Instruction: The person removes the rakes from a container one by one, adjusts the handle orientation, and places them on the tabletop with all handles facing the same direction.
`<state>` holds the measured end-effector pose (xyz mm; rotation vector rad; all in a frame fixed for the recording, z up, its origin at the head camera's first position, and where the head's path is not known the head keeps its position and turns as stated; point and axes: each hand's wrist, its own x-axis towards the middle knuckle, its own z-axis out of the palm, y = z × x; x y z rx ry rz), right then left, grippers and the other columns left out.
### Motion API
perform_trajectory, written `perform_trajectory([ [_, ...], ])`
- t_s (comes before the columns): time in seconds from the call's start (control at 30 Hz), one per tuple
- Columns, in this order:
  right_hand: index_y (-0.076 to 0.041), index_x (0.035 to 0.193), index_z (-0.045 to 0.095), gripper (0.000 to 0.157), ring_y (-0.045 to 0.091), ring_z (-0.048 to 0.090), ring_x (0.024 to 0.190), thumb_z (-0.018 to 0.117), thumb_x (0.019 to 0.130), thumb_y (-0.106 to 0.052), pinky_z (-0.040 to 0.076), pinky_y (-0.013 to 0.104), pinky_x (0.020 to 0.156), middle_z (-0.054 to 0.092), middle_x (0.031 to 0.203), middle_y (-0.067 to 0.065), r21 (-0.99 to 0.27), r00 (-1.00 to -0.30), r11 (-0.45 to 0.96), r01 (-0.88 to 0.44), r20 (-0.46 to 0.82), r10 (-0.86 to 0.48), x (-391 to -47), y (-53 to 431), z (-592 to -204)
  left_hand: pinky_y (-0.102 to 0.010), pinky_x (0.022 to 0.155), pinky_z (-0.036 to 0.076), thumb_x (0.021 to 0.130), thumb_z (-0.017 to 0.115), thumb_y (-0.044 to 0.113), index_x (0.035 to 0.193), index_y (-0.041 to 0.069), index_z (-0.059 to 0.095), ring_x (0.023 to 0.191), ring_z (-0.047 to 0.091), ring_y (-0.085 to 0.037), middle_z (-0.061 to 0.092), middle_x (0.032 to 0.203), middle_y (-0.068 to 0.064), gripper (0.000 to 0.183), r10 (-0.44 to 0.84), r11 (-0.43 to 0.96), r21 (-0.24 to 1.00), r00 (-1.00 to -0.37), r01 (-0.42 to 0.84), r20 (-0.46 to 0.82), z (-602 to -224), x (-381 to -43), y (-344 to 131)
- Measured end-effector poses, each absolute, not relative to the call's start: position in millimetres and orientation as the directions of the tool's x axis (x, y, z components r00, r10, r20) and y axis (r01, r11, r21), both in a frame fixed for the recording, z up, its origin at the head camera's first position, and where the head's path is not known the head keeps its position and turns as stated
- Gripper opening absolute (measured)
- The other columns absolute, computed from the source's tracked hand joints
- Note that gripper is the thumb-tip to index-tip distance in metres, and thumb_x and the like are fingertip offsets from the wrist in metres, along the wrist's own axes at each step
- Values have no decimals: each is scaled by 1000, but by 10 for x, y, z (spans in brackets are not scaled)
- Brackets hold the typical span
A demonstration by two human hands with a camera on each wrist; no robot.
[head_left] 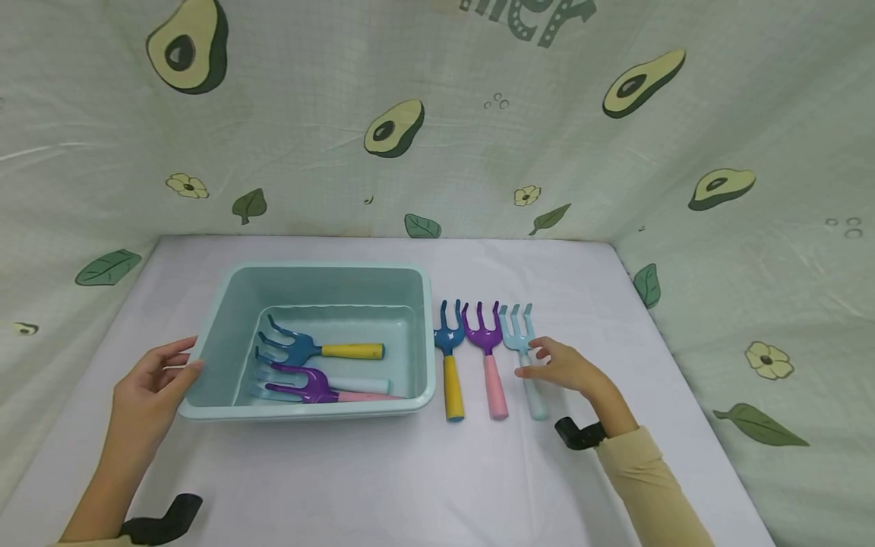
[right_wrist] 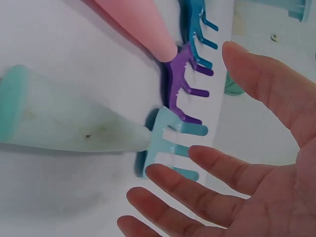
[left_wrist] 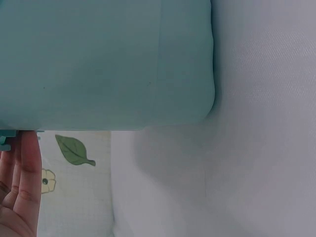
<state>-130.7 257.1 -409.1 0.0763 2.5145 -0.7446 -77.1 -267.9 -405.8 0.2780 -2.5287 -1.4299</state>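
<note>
My left hand (head_left: 152,386) holds the left rim of a pale teal plastic basin (head_left: 422,380), thumb toward the near corner; in the left wrist view its fingers (left_wrist: 28,173) reach up along the basin's edge. Lying in the basin are a blue hand rake with a yellow handle (head_left: 352,350), a purple one with a pink handle (head_left: 314,389) and a light blue one (head_left: 358,385) partly hidden beneath it. My right hand (head_left: 563,366) hovers with spread fingers over another light blue hand rake (head_left: 536,399); the right wrist view shows nothing gripped.
Between the basin and my right hand, a blue rake with a yellow handle (head_left: 453,387) and a purple rake with a pink handle (head_left: 495,387) lie side by side, tines pointing away. A white cloth covers the table (head_left: 437,486). An avocado-print curtain (head_left: 294,91) stands behind and beside it.
</note>
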Motion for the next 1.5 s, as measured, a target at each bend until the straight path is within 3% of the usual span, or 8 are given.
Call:
perform_trajectory([
  [0.37, -2, 139, 34, 79, 42, 45, 117, 67, 82, -44, 47, 50, 88, 45, 131, 25, -549, -888, 831, 90, -423, -183, -1374, 2443, -3761, -4, 60, 43, 90, 60, 16, 132, 8, 50, 77, 53, 16, 49, 93, 26, 44, -277, 523, 850, -956, -66, 96, -4051, -788, -2682],
  [0.7, -2, 139, 37, 76, 41, 46, 117, 69, 81, -40, 50, 48, 85, 46, 131, 25, -526, -911, 849, -54, -322, -257, -1463, 2216, -3427, -3, 61, 43, 90, 60, 16, 133, 8, 49, 77, 52, 16, 49, 93, 27, 44, -270, 526, 848, -957, -58, 103, -4054, -781, -2681],
  [1.03, -2, 137, 39, 72, 38, 48, 118, 70, 81, -35, 45, 52, 92, 46, 133, 22, -516, -907, 842, -158, -261, -330, -1560, 1899, -3099, -3, 61, 44, 91, 59, 17, 133, 8, 49, 77, 52, 16, 49, 93, 26, 44, -263, 530, 846, -958, -47, 112, -4067, -779, -2681],
  [1.5, -11, 136, 44, 68, 27, 49, 119, 72, 79, -35, 49, 44, 90, 48, 133, 12, -467, -873, 848, -250, -271, -406, -1753, 1313, -2778, -3, 63, 44, 91, 59, 21, 133, 9, 49, 77, 52, 16, 49, 94, 25, 45, -269, 545, 837, -956, -53, 114, -4092, -769, -2671],
])
